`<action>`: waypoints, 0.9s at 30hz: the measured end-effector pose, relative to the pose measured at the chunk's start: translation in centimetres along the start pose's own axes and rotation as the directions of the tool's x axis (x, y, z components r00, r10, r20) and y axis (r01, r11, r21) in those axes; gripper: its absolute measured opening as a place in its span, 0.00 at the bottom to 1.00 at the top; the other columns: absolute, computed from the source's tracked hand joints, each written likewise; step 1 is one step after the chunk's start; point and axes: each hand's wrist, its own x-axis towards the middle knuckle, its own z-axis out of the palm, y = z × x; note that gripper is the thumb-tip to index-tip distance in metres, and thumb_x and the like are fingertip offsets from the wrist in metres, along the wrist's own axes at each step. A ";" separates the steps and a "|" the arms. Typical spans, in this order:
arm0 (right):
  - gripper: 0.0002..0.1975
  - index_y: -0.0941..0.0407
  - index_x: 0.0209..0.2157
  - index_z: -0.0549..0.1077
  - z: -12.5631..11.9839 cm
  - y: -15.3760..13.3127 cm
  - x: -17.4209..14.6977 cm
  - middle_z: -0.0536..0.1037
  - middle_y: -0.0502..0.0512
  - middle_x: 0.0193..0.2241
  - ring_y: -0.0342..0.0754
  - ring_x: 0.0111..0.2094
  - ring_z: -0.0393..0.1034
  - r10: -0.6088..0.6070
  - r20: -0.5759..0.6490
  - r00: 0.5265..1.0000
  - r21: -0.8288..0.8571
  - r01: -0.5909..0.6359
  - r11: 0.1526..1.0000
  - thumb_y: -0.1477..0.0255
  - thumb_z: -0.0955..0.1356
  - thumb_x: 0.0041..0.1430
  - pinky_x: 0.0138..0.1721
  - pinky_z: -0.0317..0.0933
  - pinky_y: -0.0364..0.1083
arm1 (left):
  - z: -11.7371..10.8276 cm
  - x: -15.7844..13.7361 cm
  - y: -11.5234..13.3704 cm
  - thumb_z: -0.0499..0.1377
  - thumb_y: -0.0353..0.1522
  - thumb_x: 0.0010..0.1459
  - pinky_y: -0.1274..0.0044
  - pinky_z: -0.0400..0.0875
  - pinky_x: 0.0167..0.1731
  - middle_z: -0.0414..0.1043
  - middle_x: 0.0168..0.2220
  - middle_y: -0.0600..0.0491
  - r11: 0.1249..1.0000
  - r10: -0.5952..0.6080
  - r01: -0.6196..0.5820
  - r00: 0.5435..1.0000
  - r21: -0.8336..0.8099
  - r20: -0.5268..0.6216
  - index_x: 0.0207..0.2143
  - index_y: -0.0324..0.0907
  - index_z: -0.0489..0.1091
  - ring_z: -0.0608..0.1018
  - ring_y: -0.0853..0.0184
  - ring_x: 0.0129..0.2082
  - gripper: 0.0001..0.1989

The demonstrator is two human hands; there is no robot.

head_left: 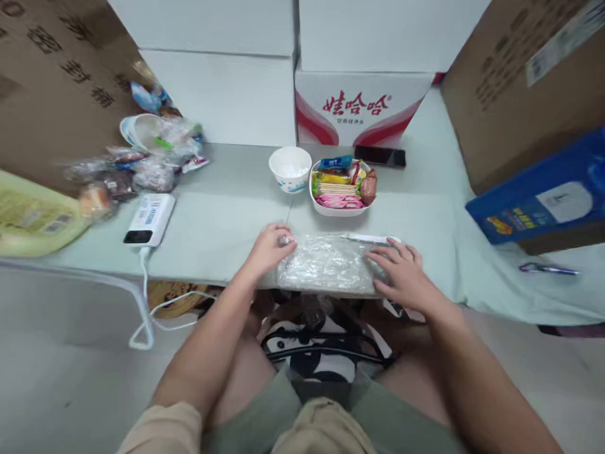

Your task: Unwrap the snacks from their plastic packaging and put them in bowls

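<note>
Large red characters on the white-and-red carton (352, 107) behind the worktop's (227, 221) things read 娃哈哈 with a small ®, and the smaller line beneath appears to be 饮用纯净水. The left brown cardboard box (42, 107) bears the dark, slanting characters 密封桶. Print on the right brown cardboard box (496, 107), blue box (543, 189), white power bank (151, 217), yellow container (38, 217) and pink candy wrappers (339, 201) is too blurred or small to read.
</note>
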 end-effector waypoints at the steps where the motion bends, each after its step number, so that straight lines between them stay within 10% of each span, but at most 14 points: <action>1: 0.28 0.51 0.63 0.67 0.0 0.1 -0.2 0.69 0.58 0.63 0.71 0.70 0.45 -0.004 0.015 1.000 0.011 0.004 1.000 0.65 0.64 0.61 0.64 0.44 0.71 | -0.1 -0.1 0.0 0.67 0.40 0.44 0.65 0.69 0.50 0.75 0.36 0.50 0.989 -0.040 0.047 0.998 -0.142 0.048 0.27 0.41 0.68 0.76 0.60 0.42 0.14; 6: 0.32 0.46 0.67 0.60 0.2 0.4 -0.6 0.61 0.55 0.68 0.72 0.72 0.38 -0.009 0.091 0.996 0.057 0.004 0.998 0.63 0.64 0.62 0.62 0.50 0.70 | -0.2 -0.3 0.2 0.66 0.42 0.49 0.78 0.73 0.30 0.73 0.37 0.55 0.818 -0.130 0.241 0.962 -0.522 0.240 0.32 0.44 0.56 0.78 0.68 0.34 0.21; 12: 0.33 0.46 0.62 0.66 0.7 -0.1 -0.6 0.65 0.60 0.64 0.70 0.71 0.43 -0.020 0.084 0.996 0.044 0.016 0.999 0.68 0.71 0.54 0.63 0.49 0.69 | 0.3 0.2 -0.3 0.62 0.41 0.53 0.84 0.64 0.18 0.72 0.38 0.58 0.876 -0.122 0.229 0.957 -0.425 0.264 0.35 0.46 0.52 0.75 0.74 0.24 0.20; 18: 0.29 0.50 0.56 0.70 -2.0 -1.6 -2.0 0.51 0.65 0.70 0.75 0.71 0.36 -0.068 -0.250 0.966 0.166 0.112 0.980 0.60 0.73 0.52 0.64 0.39 0.75 | -0.1 0.5 -0.5 0.65 0.38 0.51 0.84 0.65 0.22 0.76 0.41 0.54 0.851 -0.021 0.180 0.950 -0.493 0.310 0.38 0.46 0.54 0.77 0.73 0.27 0.21; 21: 0.21 0.50 0.53 0.71 -3.7 -1.8 -0.6 0.63 0.63 0.65 0.68 0.70 0.49 -0.040 -0.371 0.928 0.406 0.200 0.892 0.59 0.68 0.60 0.65 0.48 0.68 | -0.1 0.1 0.0 0.68 0.39 0.50 0.83 0.66 0.23 0.78 0.43 0.52 0.806 0.044 0.205 0.915 -0.555 0.402 0.39 0.47 0.55 0.79 0.71 0.30 0.24; 27: 0.26 0.55 0.54 0.71 -2.8 -3.2 5.4 0.80 0.58 0.44 0.51 0.42 0.75 -0.258 0.049 0.965 0.805 0.115 0.583 0.61 0.72 0.55 0.44 0.69 0.50 | 0.3 0.0 1.5 0.71 0.36 0.48 0.82 0.68 0.24 0.77 0.48 0.47 0.756 0.182 0.254 0.804 -0.603 0.567 0.44 0.46 0.60 0.82 0.67 0.34 0.25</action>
